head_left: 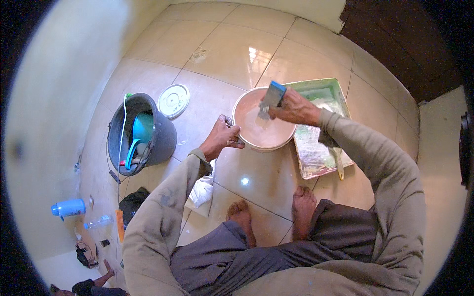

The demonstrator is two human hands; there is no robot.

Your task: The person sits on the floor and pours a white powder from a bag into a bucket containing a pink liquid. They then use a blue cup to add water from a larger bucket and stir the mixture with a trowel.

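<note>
The left hand (220,135) clamps the tub (269,148) at its edge, wise for a likely heavy weight, and the right hand (295,109) grips perhaps a stiff blue scraper (275,92).

the sleeves (387,167) are khaki, the trousers (340,229) grey.

A tiled indoor room appears a decorating site, its beige floor (212,44) and pale walls (64,93) surrounding 1 round tub (266,146) and 1 paint-smeared tray (310,148).

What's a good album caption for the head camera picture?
Left hand on the tub, right hand holding a blue tool over it.
</note>
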